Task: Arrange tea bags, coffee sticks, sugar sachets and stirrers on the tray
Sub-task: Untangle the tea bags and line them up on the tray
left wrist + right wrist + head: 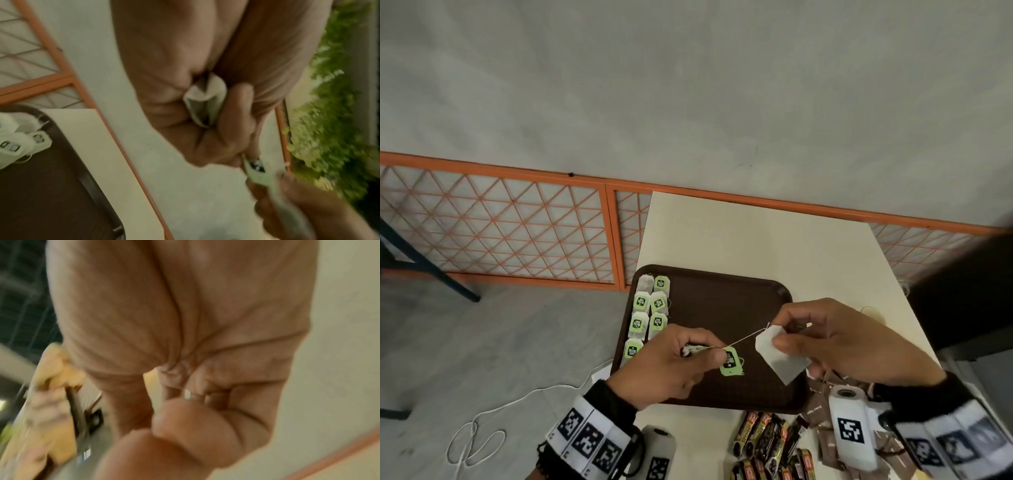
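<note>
A dark brown tray [763, 294] lies on the cream table [756, 233]. Several green-tagged tea bags [650, 308] sit in two columns along its left side. Above the tray my right hand [779, 337] pinches a white tea bag [782, 359]. Its string [746, 337] runs taut to the green tag [731, 363], which my left hand [717, 354] pinches between thumb and forefinger. In the left wrist view, the left hand's curled fingers also hold a folded tea bag [203, 100] against the palm, with the tag [256, 167] at the fingertips. The right wrist view is blurred.
Dark coffee sticks [767, 442] lie in a heap on the table in front of the tray, with brown sachets [823, 445] to their right. An orange lattice fence [500, 226] runs behind the table. A white cord [482, 435] lies on the floor at the left.
</note>
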Action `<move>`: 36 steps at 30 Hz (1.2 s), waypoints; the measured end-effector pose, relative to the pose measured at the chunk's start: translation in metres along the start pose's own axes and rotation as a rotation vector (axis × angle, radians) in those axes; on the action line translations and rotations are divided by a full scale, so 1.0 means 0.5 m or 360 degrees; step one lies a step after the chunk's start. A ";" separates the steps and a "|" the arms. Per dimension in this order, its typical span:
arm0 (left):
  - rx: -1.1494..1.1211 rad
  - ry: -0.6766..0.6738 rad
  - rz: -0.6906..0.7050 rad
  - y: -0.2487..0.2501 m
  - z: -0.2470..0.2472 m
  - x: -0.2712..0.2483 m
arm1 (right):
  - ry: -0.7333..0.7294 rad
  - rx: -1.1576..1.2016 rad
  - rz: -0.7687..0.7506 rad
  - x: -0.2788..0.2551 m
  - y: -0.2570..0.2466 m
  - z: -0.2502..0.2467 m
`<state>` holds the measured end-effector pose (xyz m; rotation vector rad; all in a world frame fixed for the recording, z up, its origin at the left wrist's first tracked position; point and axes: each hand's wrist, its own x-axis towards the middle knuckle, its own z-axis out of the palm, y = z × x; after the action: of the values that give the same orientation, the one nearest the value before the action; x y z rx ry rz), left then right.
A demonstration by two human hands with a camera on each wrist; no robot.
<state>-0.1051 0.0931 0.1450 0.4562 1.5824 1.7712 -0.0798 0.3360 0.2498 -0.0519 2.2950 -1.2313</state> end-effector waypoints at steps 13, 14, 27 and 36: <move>0.0313 0.0411 -0.0579 -0.098 -0.029 -0.055 | 0.0132 0.0159 -0.0074 0.119 0.138 0.256; 0.0348 0.0383 -0.0631 -0.105 -0.036 -0.061 | 0.0126 0.0086 -0.0094 0.125 0.145 0.271; 0.0531 0.0481 -0.0727 -0.139 -0.083 -0.063 | 0.0208 0.0265 0.0004 0.163 0.161 0.333; -0.0350 0.0658 -0.0568 -0.142 -0.076 -0.051 | 0.0328 0.1094 0.0157 0.189 0.169 0.321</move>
<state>-0.0941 0.0479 0.0740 -0.3022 1.5894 1.7986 -0.0680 0.2368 0.0712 0.4443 1.8793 -1.9690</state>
